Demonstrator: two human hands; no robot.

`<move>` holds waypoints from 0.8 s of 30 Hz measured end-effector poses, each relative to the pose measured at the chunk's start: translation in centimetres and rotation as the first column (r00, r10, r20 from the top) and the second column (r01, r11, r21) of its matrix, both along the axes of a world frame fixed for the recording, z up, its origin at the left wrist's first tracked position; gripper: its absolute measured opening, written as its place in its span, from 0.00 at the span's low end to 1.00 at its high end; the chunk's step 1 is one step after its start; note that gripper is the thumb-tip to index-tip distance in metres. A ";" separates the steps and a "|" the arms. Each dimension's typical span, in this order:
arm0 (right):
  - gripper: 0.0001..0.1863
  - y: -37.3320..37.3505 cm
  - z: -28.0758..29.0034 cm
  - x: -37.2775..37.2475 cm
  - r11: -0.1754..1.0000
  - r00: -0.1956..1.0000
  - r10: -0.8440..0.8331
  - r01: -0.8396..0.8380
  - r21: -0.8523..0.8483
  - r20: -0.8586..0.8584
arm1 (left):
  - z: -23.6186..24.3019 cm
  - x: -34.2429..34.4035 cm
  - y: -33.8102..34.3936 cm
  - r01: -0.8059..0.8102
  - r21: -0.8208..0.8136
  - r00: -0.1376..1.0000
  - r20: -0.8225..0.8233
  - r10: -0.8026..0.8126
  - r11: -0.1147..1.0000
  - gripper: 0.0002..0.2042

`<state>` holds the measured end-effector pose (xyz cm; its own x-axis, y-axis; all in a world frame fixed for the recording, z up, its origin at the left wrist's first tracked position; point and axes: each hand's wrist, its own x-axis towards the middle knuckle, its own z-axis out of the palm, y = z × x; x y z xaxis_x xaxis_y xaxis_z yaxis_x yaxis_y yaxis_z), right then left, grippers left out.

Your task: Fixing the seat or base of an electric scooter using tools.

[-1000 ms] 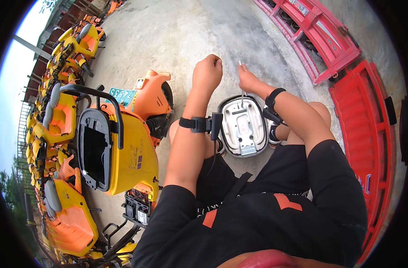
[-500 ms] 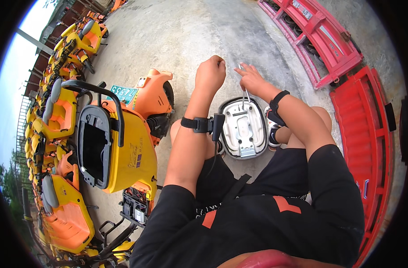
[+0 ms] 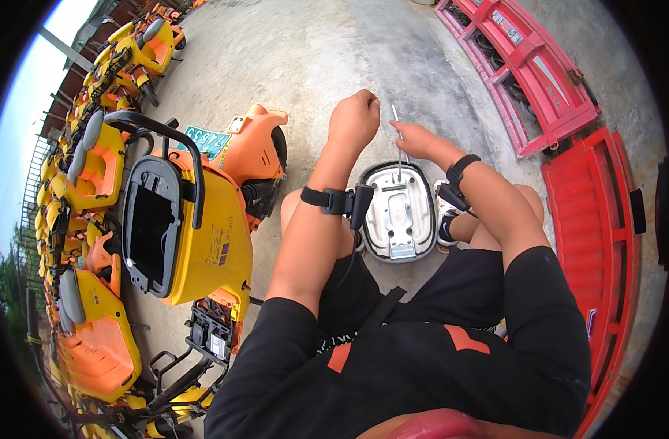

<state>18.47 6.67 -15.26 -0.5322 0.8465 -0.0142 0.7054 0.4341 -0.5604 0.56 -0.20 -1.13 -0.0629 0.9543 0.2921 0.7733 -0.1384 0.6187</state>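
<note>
On the ground between my feet lies a scooter seat (image 3: 420, 212), its white underside up and its rim black. My right hand (image 3: 416, 140) is closed around a thin silver metal rod (image 3: 395, 113), which stands nearly upright, its lower end over the far part of the seat. What tip it has is too small to tell. Level with it, just to the left, my left hand (image 3: 355, 123) is held in the air with its fingers curled. Anything inside those fingers is hidden.
Close on my left stands a yellow and orange scooter (image 3: 214, 241) with an open seat compartment (image 3: 150, 227). Several similar scooters (image 3: 100, 318) line the left side. On the right are a pink metal frame (image 3: 533, 80) and a red metal panel (image 3: 587, 219) over concrete floor.
My left hand has shifted slightly right. My right hand has turned and moved a little lower and right, fingers now more tightly closed on the rod. The view has shifted slightly.
</note>
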 end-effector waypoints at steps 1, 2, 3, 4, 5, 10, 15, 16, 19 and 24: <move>0.21 -0.1 0.1 -0.2 1.000 1.000 -0.027 0.027 0.002 0.010 | 0.0 0.0 0.0 0.001 0.007 1.000 -0.008 -0.001 1.000 0.12; 0.20 -0.1 0.3 -0.4 0.998 0.998 -0.058 0.058 -0.005 0.029 | 0.0 0.0 0.0 -0.001 0.001 1.000 -0.007 0.001 1.000 0.12; 0.20 0.0 0.6 -0.4 0.995 0.995 -0.090 0.092 -0.042 0.050 | 0.0 0.0 0.0 -0.003 0.002 1.000 -0.006 0.003 1.000 0.12; 0.19 0.0 1.0 -0.4 0.997 0.998 -0.039 0.042 -0.063 0.049 | 0.0 0.0 0.0 -0.006 0.001 1.000 -0.007 0.006 1.000 0.12; 0.18 0.3 1.5 -0.2 0.994 0.999 0.010 -0.005 -0.114 0.047 | 0.0 0.0 0.1 -0.005 -0.002 1.000 -0.004 0.005 1.000 0.12; 0.11 -0.4 3.2 0.9 0.930 0.880 0.198 -0.308 0.201 0.431 | 0.1 -0.2 0.1 -0.007 -0.028 1.000 -0.006 0.007 1.000 0.12; 0.08 -1.5 2.0 0.1 0.964 0.960 -0.092 0.019 0.266 0.264 | 0.2 -0.1 0.0 -0.009 -0.024 1.000 -0.005 0.009 1.000 0.12; 0.08 -1.2 1.9 -0.1 0.983 0.980 -0.072 0.038 0.179 0.186 | 0.2 -0.1 0.0 -0.011 -0.021 1.000 -0.006 0.011 1.000 0.12; 0.12 0.3 1.9 -0.2 0.995 0.997 -0.031 0.038 -0.094 0.074 | 0.2 -0.2 0.0 0.003 -0.003 1.000 -0.003 -0.003 1.000 0.12; 0.21 0.6 1.2 0.6 0.986 0.994 0.104 -0.109 0.124 0.045 | 0.3 -0.3 0.0 -0.010 -0.035 1.000 0.008 0.010 0.999 0.11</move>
<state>19.02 7.30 -14.09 -0.6207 0.7812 0.0666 0.6713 0.5734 -0.4697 0.25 -0.23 -0.78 -0.0747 0.9634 0.2576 0.7695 -0.1086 0.6293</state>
